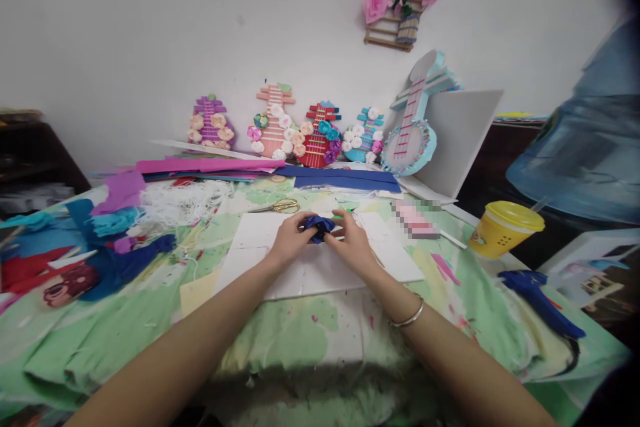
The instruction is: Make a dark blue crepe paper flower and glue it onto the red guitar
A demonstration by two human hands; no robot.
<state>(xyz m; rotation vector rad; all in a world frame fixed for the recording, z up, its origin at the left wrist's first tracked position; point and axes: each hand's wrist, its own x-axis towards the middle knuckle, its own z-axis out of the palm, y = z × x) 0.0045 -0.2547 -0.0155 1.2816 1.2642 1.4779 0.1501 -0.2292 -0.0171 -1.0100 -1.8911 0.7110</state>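
A crumpled dark blue paper flower (319,229) is held up between my two hands, over a white board (295,280) on the table. My left hand (293,237) has its fingers closed on the flower's left side. On the right side, my right hand (351,239) grips the flower with the thumb near its lower edge, the index finger raised a little. A silver bangle circles my right wrist. Gold-handled scissors (283,205) lie just behind the board.
Coloured paper scraps and white yarn (185,203) cover the left side. Decorated instrument shapes (316,137) lean against the wall. At right are a yellow bucket (503,233), a blue glue gun (540,300) and a large water bottle (575,153). Blue paper strips (345,179) lie behind.
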